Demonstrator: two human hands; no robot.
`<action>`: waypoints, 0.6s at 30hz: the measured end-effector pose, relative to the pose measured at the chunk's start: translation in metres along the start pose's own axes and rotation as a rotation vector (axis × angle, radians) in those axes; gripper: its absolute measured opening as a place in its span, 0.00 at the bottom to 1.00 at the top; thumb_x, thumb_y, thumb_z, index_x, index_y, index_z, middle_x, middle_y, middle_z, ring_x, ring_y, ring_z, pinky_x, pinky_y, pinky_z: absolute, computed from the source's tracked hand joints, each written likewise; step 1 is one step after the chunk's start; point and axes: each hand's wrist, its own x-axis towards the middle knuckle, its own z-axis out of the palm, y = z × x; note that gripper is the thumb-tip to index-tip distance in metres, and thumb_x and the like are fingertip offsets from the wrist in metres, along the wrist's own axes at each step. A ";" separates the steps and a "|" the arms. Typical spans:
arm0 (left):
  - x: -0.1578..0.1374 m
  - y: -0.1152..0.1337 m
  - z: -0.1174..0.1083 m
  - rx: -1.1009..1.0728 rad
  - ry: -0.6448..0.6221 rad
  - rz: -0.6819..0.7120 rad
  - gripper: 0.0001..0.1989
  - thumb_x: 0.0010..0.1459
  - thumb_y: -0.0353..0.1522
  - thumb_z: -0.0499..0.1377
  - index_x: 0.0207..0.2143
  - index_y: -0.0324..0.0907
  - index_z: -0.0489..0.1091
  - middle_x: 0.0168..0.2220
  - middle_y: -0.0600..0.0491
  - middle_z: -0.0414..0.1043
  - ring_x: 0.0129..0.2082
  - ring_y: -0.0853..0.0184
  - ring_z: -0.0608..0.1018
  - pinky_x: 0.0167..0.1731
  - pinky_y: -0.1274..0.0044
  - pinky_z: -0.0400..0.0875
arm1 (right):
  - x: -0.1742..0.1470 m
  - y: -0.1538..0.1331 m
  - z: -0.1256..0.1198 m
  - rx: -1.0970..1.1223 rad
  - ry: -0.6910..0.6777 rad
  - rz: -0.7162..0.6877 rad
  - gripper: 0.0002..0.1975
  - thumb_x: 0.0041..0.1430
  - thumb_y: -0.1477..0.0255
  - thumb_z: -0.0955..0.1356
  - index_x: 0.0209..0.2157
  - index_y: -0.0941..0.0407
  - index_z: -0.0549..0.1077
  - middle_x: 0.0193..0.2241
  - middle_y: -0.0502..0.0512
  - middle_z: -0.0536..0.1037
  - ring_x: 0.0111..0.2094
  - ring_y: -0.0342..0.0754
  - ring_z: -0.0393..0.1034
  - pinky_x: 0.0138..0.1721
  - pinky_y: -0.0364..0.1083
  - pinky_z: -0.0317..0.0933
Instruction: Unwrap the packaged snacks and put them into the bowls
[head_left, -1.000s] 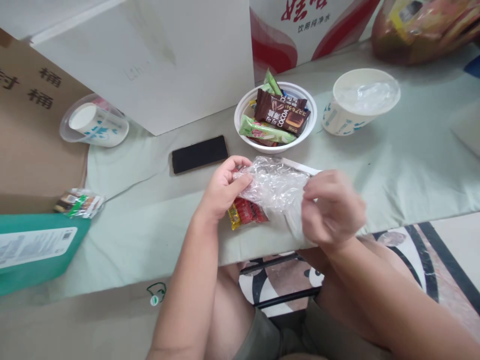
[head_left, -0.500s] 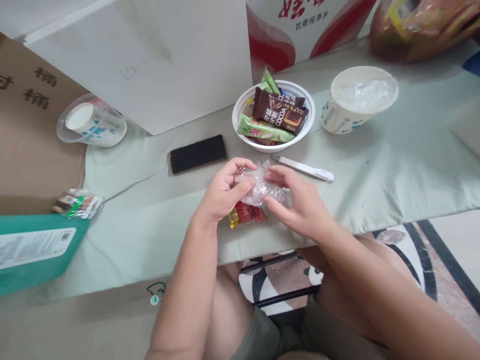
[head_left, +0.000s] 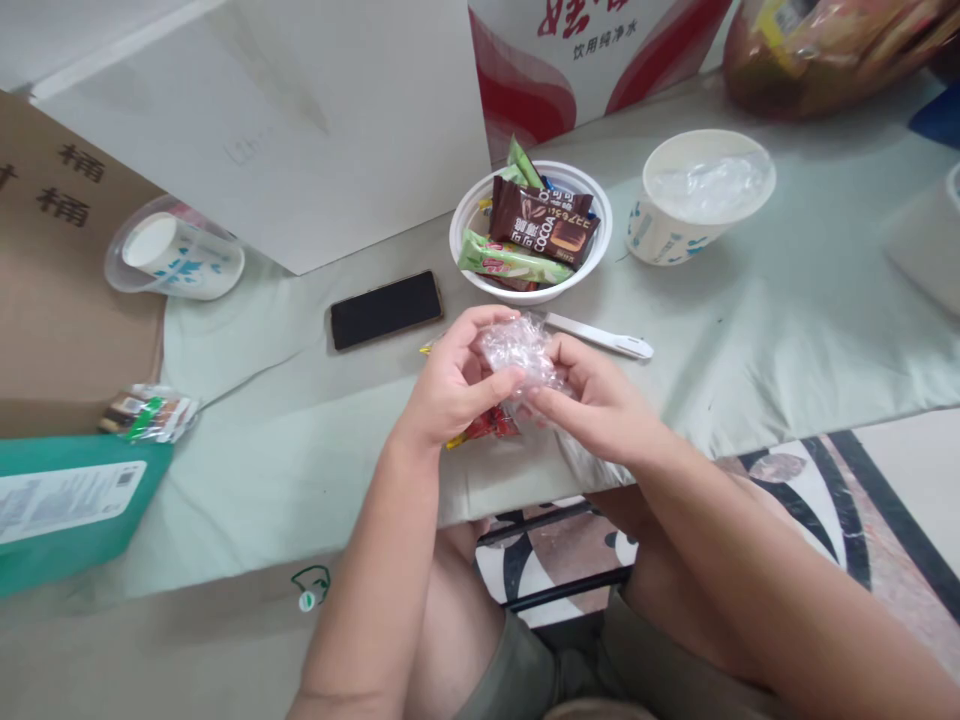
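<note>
Crumpled clear plastic wrap (head_left: 521,352) is bunched between my two hands, just above the table. My left hand (head_left: 454,385) has its thumb and fingers closed round the wrap's left side. My right hand (head_left: 596,400) pinches the right side between thumb and fingers. Under the wrap lies a red and yellow snack packet (head_left: 487,428), partly hidden by the wrap and my left hand. Beyond my hands stands a white bowl (head_left: 459,250) with several wrapped snacks, among them a brown cocoa packet (head_left: 540,222). A white utility knife (head_left: 600,335) lies behind my right hand.
A black phone (head_left: 388,310) lies to the left of the bowl. To its right stands a paper tub (head_left: 667,235) with clear plastic inside. White boxes (head_left: 262,130) line the back. Cups (head_left: 184,255), a snack pack (head_left: 154,413) and a green package (head_left: 75,510) are at the left.
My hands have come closer together, and my right fingers have closed on the plastic wrap. The wrap is lifted and turned slightly. The whole view has shifted a little.
</note>
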 end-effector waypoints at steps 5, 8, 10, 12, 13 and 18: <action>0.008 -0.006 0.005 -0.004 0.210 0.058 0.24 0.48 0.42 0.74 0.43 0.47 0.69 0.33 0.57 0.70 0.28 0.72 0.71 0.28 0.79 0.69 | 0.007 -0.002 -0.005 0.117 0.037 0.093 0.19 0.54 0.61 0.74 0.40 0.51 0.64 0.25 0.45 0.73 0.24 0.45 0.73 0.25 0.44 0.64; 0.014 -0.010 0.004 0.078 0.368 0.130 0.25 0.50 0.41 0.73 0.45 0.49 0.66 0.34 0.57 0.66 0.29 0.71 0.70 0.28 0.79 0.68 | 0.012 -0.004 -0.011 0.038 0.174 0.069 0.15 0.54 0.62 0.72 0.38 0.52 0.66 0.24 0.45 0.72 0.24 0.43 0.69 0.27 0.45 0.63; 0.013 -0.008 0.009 0.244 0.539 0.268 0.22 0.52 0.38 0.72 0.45 0.49 0.66 0.37 0.56 0.64 0.34 0.69 0.71 0.33 0.77 0.70 | 0.014 -0.006 -0.015 -0.070 0.303 0.009 0.10 0.55 0.65 0.70 0.34 0.52 0.67 0.25 0.45 0.71 0.26 0.42 0.66 0.30 0.46 0.61; 0.010 -0.003 0.018 0.448 0.623 0.427 0.15 0.55 0.35 0.70 0.41 0.47 0.68 0.39 0.54 0.65 0.42 0.65 0.72 0.42 0.74 0.72 | 0.014 -0.008 -0.019 -0.179 0.394 -0.050 0.06 0.54 0.69 0.69 0.31 0.52 0.66 0.25 0.45 0.70 0.27 0.43 0.63 0.31 0.46 0.59; 0.008 0.000 0.024 0.530 0.595 0.475 0.12 0.56 0.34 0.69 0.38 0.46 0.69 0.40 0.52 0.66 0.45 0.63 0.73 0.48 0.71 0.72 | 0.014 -0.009 -0.020 -0.205 0.410 -0.067 0.06 0.53 0.70 0.69 0.30 0.52 0.66 0.25 0.45 0.70 0.27 0.42 0.62 0.31 0.46 0.58; 0.009 -0.002 0.043 0.428 0.267 0.230 0.12 0.63 0.42 0.64 0.44 0.45 0.75 0.43 0.50 0.77 0.44 0.62 0.78 0.48 0.69 0.74 | 0.014 -0.010 -0.020 0.022 0.267 -0.083 0.10 0.54 0.63 0.71 0.31 0.53 0.69 0.27 0.46 0.72 0.28 0.43 0.63 0.31 0.45 0.61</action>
